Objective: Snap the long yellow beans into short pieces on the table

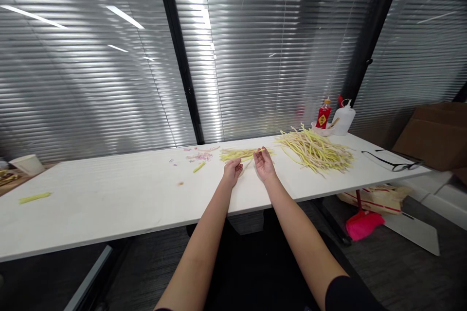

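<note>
Here we are at the white table [120, 194], and I have both hands in toward its middle, just apart from each other. My right hand [264, 163] has its fingertips drawn up and pinching a thin yellow-green stalk [261, 149], held up above the tabletop. Over on the left hand [232, 171], the fingers are curled in with the thumb close to them, right by the near stalks; whether they are pinching one, I cannot tell from here.

Behind the two hands lies a small row of stalks [237, 152], running roughly side to side on the table. To the right, well apart from it, a big loose heap of stalks [316, 151] spreads out, yellow-green mixed with paler lengths. On the left side I see a scatter of pinkish bands [201, 156], and just in front of them a short yellow-green piece [199, 167]. A similar long piece [34, 198] lies far off near the left end.

Past the heap, a red bottle [323, 114] stands at a pale bowl [321, 129]; whether inside or behind its rim, I cannot tell. The white squeeze bottle [343, 119] is right beside them, and black-framed glasses [399, 166] rest at the table's right end.
</note>
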Demonstrator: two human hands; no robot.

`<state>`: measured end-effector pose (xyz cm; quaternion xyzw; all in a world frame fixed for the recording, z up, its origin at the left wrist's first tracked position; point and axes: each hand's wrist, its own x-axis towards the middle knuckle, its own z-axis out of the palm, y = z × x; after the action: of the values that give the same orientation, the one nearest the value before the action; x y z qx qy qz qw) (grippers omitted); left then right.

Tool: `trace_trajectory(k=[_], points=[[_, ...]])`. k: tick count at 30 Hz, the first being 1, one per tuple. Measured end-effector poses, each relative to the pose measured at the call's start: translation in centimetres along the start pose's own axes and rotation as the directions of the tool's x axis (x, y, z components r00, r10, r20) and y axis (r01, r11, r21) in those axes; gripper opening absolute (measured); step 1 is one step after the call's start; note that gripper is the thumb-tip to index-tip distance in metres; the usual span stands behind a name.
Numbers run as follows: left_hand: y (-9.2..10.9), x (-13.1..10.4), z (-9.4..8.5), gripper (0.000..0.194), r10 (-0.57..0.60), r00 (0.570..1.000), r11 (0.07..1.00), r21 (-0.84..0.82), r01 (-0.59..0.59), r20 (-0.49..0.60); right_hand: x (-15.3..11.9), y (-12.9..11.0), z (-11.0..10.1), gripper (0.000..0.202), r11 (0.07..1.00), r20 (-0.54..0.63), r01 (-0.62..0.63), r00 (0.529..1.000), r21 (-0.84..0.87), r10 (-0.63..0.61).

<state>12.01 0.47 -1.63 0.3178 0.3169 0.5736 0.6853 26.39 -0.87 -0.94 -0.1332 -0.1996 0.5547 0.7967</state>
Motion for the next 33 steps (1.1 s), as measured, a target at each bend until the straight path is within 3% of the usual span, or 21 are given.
trace_trajectory(k=[8,14,19,25,29,33], points=[[0.2,0.0,0.0,0.021,-0.030,0.999,0.998,-0.050,0.031,0.009,0.1,0.1,-0.1,0.021,0.999,-0.068,0.000,0.998,0.032,0.002],[0.1,0.0,0.1,0.020,-0.030,1.000,0.999,-0.030,0.030,0.001,0.4,0.5,-0.5,0.023,0.993,-0.126,0.083,0.988,-0.084,-0.093],[-0.3,0.0,0.3,0.024,0.060,0.998,0.997,0.058,-0.059,-0.014,0.3,0.7,-0.6,0.024,0.986,-0.091,0.110,0.988,-0.128,-0.122],[-0.6,0.0,0.3,0.025,0.075,0.997,0.988,0.135,-0.076,0.017,0.0,0.8,-0.5,0.028,0.949,-0.089,0.140,0.981,-0.283,-0.171],[-0.8,0.1,0.1,0.023,0.073,0.996,0.976,0.201,-0.083,0.055,-0.3,1.4,-0.5,0.033,0.824,-0.037,0.156,0.977,-0.545,-0.209],[-0.9,0.1,0.1,0.023,0.074,0.995,0.974,0.207,-0.087,0.071,-1.0,1.9,-0.6,0.031,0.557,0.189,0.344,0.929,-0.756,-0.317]])
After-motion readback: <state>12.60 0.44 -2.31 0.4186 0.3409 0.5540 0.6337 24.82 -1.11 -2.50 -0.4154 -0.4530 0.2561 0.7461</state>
